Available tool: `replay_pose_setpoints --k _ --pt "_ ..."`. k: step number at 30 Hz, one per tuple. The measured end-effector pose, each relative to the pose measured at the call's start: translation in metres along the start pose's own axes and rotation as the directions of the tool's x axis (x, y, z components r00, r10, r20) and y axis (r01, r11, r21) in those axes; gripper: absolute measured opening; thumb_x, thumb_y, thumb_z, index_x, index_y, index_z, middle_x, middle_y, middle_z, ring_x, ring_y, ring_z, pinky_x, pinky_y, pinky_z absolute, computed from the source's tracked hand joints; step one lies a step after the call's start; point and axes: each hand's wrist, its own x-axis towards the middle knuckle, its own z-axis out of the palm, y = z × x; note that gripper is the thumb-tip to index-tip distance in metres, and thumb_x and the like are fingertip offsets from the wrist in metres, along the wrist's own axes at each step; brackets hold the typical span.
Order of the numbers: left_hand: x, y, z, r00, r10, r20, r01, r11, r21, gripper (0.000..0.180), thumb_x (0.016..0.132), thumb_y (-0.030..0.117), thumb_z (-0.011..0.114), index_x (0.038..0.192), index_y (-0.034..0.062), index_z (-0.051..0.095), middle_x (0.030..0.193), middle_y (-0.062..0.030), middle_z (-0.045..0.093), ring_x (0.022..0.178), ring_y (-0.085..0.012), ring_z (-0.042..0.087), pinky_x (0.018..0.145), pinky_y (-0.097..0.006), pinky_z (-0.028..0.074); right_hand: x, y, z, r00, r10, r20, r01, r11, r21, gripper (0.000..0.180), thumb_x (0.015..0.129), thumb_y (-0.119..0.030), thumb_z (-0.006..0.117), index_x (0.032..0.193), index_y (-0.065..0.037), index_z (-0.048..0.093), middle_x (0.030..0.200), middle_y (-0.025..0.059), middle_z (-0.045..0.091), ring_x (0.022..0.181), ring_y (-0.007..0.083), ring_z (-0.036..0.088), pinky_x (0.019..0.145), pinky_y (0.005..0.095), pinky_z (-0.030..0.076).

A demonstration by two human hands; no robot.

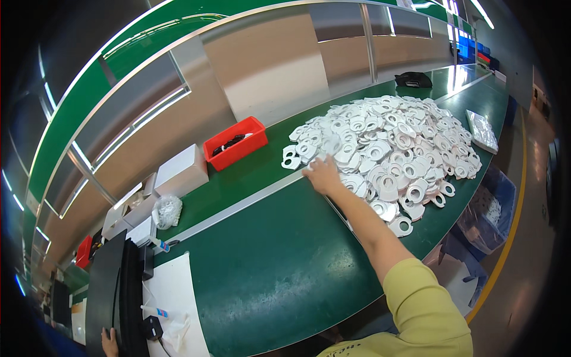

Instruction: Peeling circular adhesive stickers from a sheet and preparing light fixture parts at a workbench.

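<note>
My right hand point(323, 176) reaches out to the near left edge of a big heap of flat white plastic pieces point(389, 152), each with a round hole and a small tab. Its fingers look spread. Just beyond the fingertips is a blurred white piece point(331, 144), seemingly apart from the hand. At the lower left, my left hand point(109, 342) has its fingers curled over a black panel point(106, 297); the rest of that hand is cut off. White sheets point(178, 279) lie beside the panel, with a small glue-like bottle point(154, 311) on them.
A red bin point(236, 143) with dark items, a white box point(181, 169) and a clear plastic bundle point(167, 212) line the back of the green table point(262, 262). A metal strip point(238, 204) crosses it. A bagged packet point(482, 132) lies right; a lined blue crate point(489, 205) stands below.
</note>
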Motion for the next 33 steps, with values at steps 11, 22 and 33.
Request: replay_pose_setpoints --k 11,22,33 --pt "0.031 0.232 -0.054 0.819 0.079 0.568 -0.215 0.96 0.178 0.041 0.089 0.025 0.049 0.118 -0.0035 0.05 0.103 -0.0332 0.06 0.103 -0.041 0.057 0.093 -0.05 0.041 -0.031 0.079 -0.002 0.981 0.13 0.143 -0.144 0.985 0.097 0.056 0.086 -0.055 0.05 0.128 -0.019 0.053 0.137 0.0041 0.048 0.132 0.0254 0.036 0.109 0.0578 0.019" --pt "0.044 0.289 -0.141 0.971 0.202 0.132 -0.218 0.969 0.119 0.038 0.093 0.022 0.052 0.125 0.0023 0.05 0.102 -0.0262 0.06 0.095 -0.0408 0.058 0.079 -0.046 0.044 -0.122 0.056 -0.063 0.98 -0.191 0.059 0.186 0.98 0.074 0.05 0.086 -0.046 0.058 0.123 -0.013 0.055 0.126 0.0092 0.053 0.125 0.0248 0.043 0.106 0.0551 0.025" --pt "0.045 0.315 -0.271 0.61 0.435 -0.662 -0.498 0.861 0.107 0.022 0.094 0.007 0.052 0.115 0.002 0.054 0.096 -0.0197 0.066 0.082 -0.0354 0.065 0.063 -0.038 0.051 -0.148 -0.013 -0.088 0.995 -0.094 0.031 0.093 0.996 0.01 0.053 0.09 -0.043 0.053 0.132 -0.012 0.047 0.136 0.0064 0.049 0.131 0.0246 0.038 0.111 0.0534 0.018"
